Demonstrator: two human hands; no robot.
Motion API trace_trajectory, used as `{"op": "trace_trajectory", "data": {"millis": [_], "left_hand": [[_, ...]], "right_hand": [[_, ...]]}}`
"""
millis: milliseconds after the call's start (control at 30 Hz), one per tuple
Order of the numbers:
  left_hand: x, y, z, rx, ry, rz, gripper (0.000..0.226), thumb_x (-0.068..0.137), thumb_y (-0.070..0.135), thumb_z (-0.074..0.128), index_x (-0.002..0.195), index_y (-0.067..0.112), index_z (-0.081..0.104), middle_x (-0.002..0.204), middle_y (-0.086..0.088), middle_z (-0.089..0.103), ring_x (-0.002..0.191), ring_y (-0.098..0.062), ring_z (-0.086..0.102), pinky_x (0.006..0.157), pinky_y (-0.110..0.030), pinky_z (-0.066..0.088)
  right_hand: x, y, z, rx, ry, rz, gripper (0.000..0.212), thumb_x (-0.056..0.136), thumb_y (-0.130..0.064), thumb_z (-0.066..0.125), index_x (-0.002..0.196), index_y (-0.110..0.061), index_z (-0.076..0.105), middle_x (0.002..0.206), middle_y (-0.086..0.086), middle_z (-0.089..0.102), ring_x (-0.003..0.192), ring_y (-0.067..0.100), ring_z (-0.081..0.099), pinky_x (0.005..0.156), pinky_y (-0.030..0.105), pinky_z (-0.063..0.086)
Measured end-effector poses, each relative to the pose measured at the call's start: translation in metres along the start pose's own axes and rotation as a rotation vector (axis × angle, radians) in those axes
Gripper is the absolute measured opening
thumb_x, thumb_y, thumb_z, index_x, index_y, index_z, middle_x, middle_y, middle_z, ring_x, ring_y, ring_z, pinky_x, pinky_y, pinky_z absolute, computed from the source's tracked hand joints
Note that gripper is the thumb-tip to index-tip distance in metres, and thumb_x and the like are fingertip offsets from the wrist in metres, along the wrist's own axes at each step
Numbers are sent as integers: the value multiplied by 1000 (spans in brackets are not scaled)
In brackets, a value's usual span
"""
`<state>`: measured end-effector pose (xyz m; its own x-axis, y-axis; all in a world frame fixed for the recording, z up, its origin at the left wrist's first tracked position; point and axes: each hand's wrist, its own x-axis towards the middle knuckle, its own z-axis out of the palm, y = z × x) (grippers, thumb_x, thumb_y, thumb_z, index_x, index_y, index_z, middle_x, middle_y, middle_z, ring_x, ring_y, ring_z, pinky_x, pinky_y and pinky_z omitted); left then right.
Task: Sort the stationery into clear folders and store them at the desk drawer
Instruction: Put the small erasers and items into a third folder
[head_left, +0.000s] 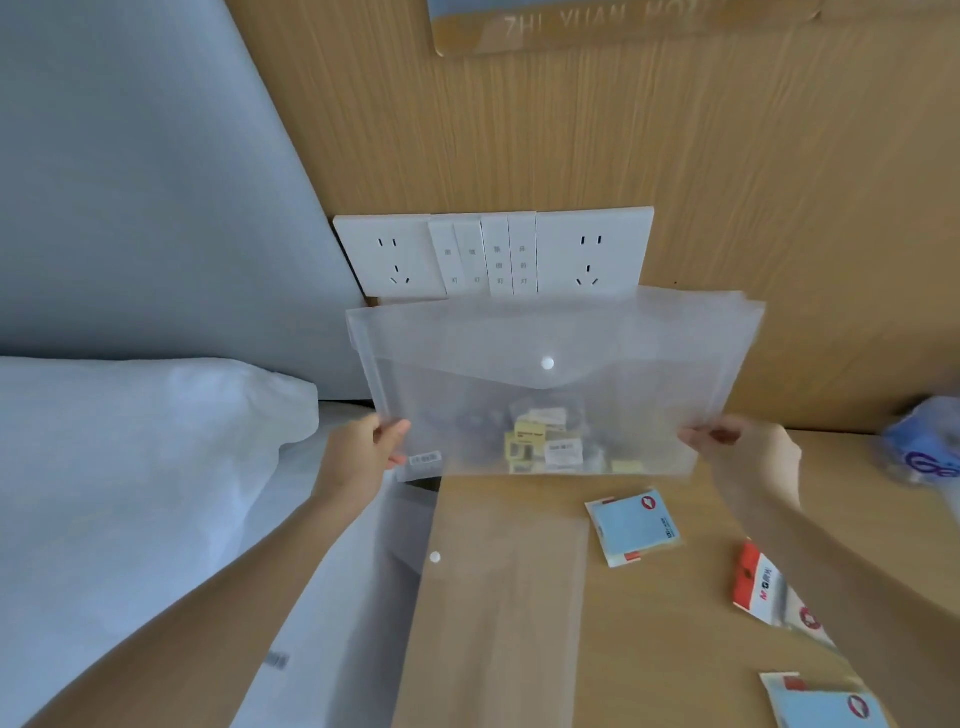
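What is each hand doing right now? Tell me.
Left hand: pinches the clear folder at its lower left corner.
Right hand: grips its lower right corner.

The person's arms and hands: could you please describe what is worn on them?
Nothing visible is worn. The left hand and right hand are bare, with no gloves, rings or watch showing. Both forearms are bare right to the frame's edge, so no sleeves appear.

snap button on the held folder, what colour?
White, on the folder's flap: snap button. Head view, the only one.
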<state>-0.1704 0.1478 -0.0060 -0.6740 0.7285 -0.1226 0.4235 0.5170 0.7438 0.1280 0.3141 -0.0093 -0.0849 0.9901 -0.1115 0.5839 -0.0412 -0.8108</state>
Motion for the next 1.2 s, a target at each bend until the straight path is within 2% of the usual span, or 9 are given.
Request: {"op": "trace_trajectory", "data": {"millis": [133,233,333,667,733,833,1000,1100,1200], "left_hand": [[8,-2,9,27,14,11,20,97,20,51,95,2,59,87,-15,66,77,-21,68,76,-35,55],[11,-8,14,34,18,-9,25,96,19,52,95,-4,61,85,-16,67,77,-24,67,76,-35,55],[12,-16,17,40,9,-38,25,97,21,52,95,-2,61,82,-12,68,78,-24,67,82,-41,53],[10,-24,18,11,-43,-109,21,98,21,49,83,8,55,88,-11,65,78,-24,67,81,-41,54],[11,-22,18,16,-59,-131,21,98,18,48,82,6,53,92,-10,60,74,-27,66,73,-32,55],[10,-19,15,12,-82,-161,20,98,16,49,91,-1,55,93,-12,60,66,-24,63,56,-15,51],[7,-20,11,113,-131,-135,26,98,23,47,91,-1,55,87,-11,63,71,-22,66,81,-42,54],[7,-15,17,125,-94,-104,24,99,22,44,87,2,52,84,-8,61,68,-17,61,81,-42,53],[6,-12,24,88,-19,-104,14,99,18,45,94,7,51,93,-10,62,65,-14,61,70,-33,51]], "right_hand": [[3,8,7,-14,31,10,9,83,-18,70,85,-9,72,75,2,62,77,19,52,57,13,33],[2,15,13,-11,39,35,10,82,-18,71,85,-8,72,76,5,64,78,20,53,62,27,35],[0,21,19,-35,47,27,11,82,-18,71,86,-8,72,80,8,66,78,21,54,68,27,34],[-3,19,13,-133,-72,-57,6,86,-12,66,86,-7,70,75,1,59,73,20,50,58,25,35],[-6,20,13,-163,-96,-58,6,87,-11,63,85,-8,68,74,0,56,74,21,49,58,27,33],[-10,21,12,-200,-130,-59,7,89,-10,62,84,-8,66,72,-3,53,74,21,48,57,18,33],[-15,23,9,-236,-159,-46,8,89,-10,62,82,-12,65,78,3,58,76,22,50,58,28,33],[-14,25,7,-205,-115,-19,10,87,-9,63,78,-13,64,77,5,61,73,22,50,56,26,33],[-11,24,9,-169,-63,30,4,88,-8,62,85,-8,59,78,5,60,73,21,49,55,26,33]]}}
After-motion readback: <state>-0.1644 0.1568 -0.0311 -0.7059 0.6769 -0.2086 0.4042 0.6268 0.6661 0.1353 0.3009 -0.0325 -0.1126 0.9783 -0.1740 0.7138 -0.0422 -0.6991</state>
